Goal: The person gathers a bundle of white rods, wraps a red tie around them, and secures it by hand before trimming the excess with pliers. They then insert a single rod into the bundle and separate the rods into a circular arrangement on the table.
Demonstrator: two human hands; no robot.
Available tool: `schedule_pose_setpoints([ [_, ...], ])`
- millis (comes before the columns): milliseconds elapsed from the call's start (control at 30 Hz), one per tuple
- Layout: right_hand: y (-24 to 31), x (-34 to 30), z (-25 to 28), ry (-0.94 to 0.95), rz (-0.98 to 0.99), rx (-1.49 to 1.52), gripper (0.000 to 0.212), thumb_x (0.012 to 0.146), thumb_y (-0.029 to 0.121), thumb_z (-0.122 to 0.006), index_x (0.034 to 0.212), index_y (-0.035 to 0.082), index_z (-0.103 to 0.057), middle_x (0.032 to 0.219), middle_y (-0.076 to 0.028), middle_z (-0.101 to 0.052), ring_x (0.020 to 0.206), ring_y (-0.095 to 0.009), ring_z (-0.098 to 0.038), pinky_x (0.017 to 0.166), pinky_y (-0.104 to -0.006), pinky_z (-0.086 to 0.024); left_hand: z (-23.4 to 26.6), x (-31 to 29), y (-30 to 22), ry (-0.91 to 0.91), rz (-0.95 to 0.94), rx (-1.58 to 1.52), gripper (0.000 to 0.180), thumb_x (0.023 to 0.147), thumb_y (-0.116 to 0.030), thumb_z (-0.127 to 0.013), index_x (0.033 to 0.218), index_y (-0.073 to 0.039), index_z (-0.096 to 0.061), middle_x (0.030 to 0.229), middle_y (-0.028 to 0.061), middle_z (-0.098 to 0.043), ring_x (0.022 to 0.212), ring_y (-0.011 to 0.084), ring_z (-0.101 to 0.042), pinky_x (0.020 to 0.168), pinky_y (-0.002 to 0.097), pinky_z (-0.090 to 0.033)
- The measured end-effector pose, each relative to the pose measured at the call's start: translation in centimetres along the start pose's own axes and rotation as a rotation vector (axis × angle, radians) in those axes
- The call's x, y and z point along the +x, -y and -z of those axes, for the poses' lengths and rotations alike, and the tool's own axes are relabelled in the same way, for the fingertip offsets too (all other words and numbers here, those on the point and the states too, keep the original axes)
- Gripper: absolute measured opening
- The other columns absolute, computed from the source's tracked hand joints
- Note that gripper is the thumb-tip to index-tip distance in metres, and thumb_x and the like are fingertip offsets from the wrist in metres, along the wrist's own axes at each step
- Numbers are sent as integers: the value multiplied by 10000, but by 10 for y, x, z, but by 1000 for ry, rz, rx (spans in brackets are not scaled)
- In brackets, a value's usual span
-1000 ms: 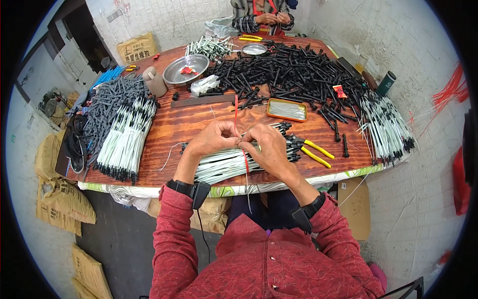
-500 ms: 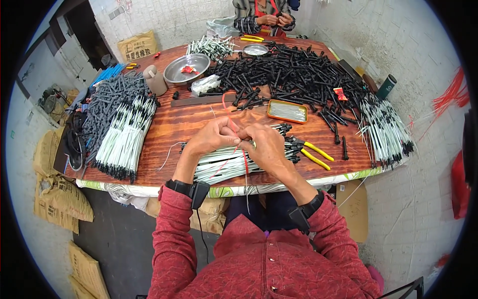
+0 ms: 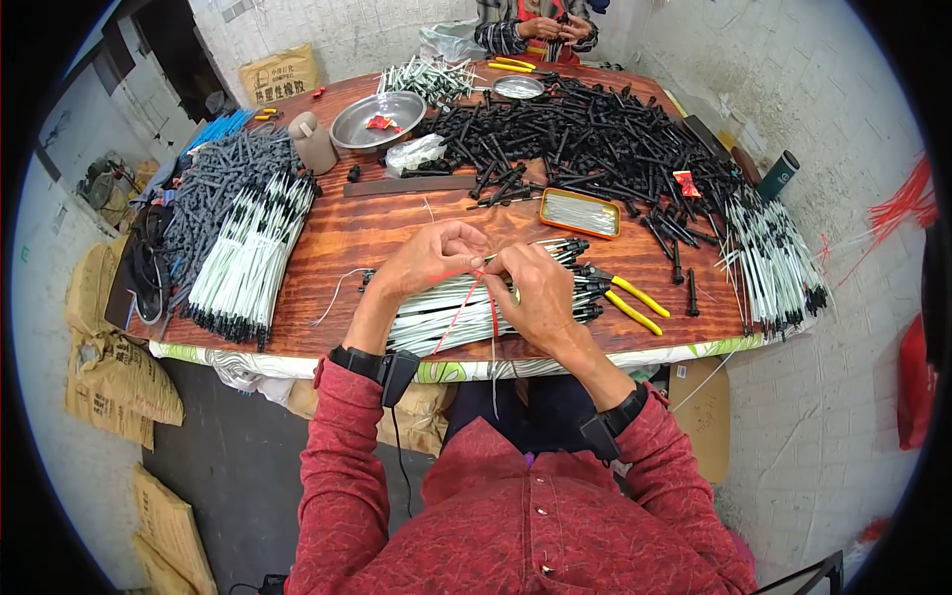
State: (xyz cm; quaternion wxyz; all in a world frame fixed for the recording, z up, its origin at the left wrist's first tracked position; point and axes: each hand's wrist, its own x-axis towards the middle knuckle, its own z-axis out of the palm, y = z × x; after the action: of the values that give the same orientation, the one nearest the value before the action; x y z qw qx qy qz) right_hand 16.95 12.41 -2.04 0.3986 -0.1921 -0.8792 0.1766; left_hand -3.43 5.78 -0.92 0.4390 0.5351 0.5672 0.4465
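Observation:
A bundle of pale green-white rods with black ends (image 3: 436, 319) lies crosswise before me at the table's near side. A red string (image 3: 493, 315) goes around it, and a thin red end slants down over the rods. My left hand (image 3: 424, 263) is above the bundle, fingers curled and closed on the red string, which stretches toward the other hand. My right hand (image 3: 538, 296) pinches the string close to where its strands meet; its fingertips partly hide that spot. Pliers with yellow handles (image 3: 635, 305) lie just right of the bundle, jaws toward it.
Black plastic pieces (image 3: 555, 134) are heaped at the back. Bundled rods stand left (image 3: 243, 263) and right (image 3: 769, 258), beside grey pieces (image 3: 238, 164). An open tin of thin pins (image 3: 580, 213) and a metal bowl (image 3: 347, 127) are beyond my hands. Another person's hands (image 3: 555, 28) work across the table.
My hands have drawn slightly apart, the left one moving left with the string pulled between them. The red loop that rose above my left fingers is gone. The view has shifted slightly.

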Motion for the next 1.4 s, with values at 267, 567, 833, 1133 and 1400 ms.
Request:
schedule_pose_setpoints([
  [267,-2,-3,-1,-2,61,-8,134,807,65,-758,871,60,-640,827,-76,-633,784,-290,-615,645,-413,-474,5,1,3,59,-8,39,496,864,-143,-795,1276,47,-595,927,26,-738,881,64,-659,825,265,-517],
  [567,-2,-8,-7,-85,128,19,147,798,46,-761,884,44,-641,841,-99,-638,786,-303,-616,643,-404,-483,3,-3,-3,60,35,19,552,839,-91,-784,1327,53,-569,947,48,-740,884,80,-663,835,270,-520],
  [833,-4,-10,-11,-158,160,-24,166,782,30,-778,887,42,-649,860,-94,-656,772,-290,-632,626,-389,-501,3,-2,-4,111,21,58,542,829,-60,-756,1332,27,-575,955,21,-715,901,78,-641,876,276,-504],
  [1133,-4,-9,-12,-180,177,-33,164,767,32,-795,865,41,-663,827,-88,-655,771,-278,-643,621,-376,-506,1,-1,-3,137,-11,95,451,808,-11,-734,1234,17,-588,928,-11,-647,879,64,-598,865,254,-485],
  [1400,-5,-10,-13,-179,178,-35,160,768,21,-793,874,37,-674,830,-85,-657,773,-275,-644,635,-374,-511,-2,-2,-5,130,-22,108,393,784,14,-690,1162,8,-584,900,-19,-608,871,65,-580,831,245,-485],
])
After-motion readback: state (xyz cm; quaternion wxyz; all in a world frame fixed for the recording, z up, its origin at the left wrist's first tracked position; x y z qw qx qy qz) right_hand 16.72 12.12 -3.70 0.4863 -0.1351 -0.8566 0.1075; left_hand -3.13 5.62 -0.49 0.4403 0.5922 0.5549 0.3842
